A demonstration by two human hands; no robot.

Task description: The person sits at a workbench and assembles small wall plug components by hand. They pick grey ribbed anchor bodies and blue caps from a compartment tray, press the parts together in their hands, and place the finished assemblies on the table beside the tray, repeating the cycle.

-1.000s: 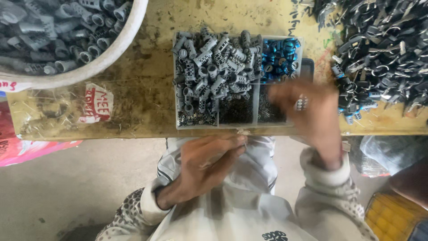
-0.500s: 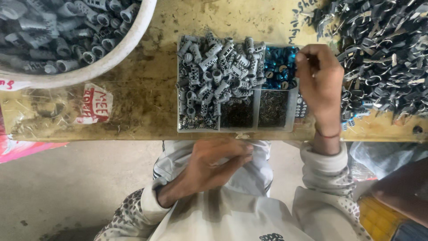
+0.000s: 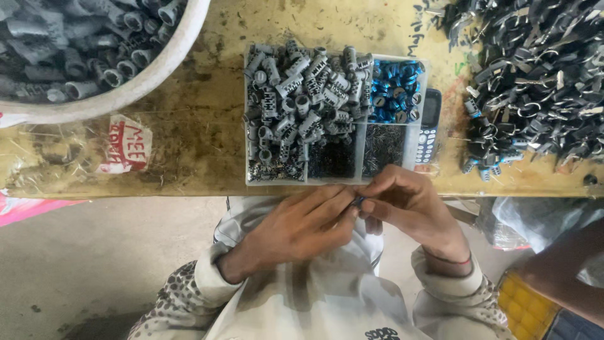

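My left hand (image 3: 296, 226) and my right hand (image 3: 409, 204) meet over my lap, just below the table's front edge. Their fingertips pinch one small blue part (image 3: 358, 201) between them. Directly above stands a clear compartment tray (image 3: 421, 107). It holds a heap of grey ribbed plastic sleeves (image 3: 302, 101), a section of blue rings (image 3: 396, 91) at the top right, and small dark parts (image 3: 384, 148) in the lower sections.
A big white tub (image 3: 167, 66) of grey tubes stands at the top left. A pile of dark metal clips (image 3: 541, 75) covers the table's right side. A small keypad phone (image 3: 429, 126) lies beside the tray. A yellow crate (image 3: 525, 302) is at the lower right.
My right hand has come back from the tray's blue-ring section down to my left hand, and the two now hold a small blue part together.
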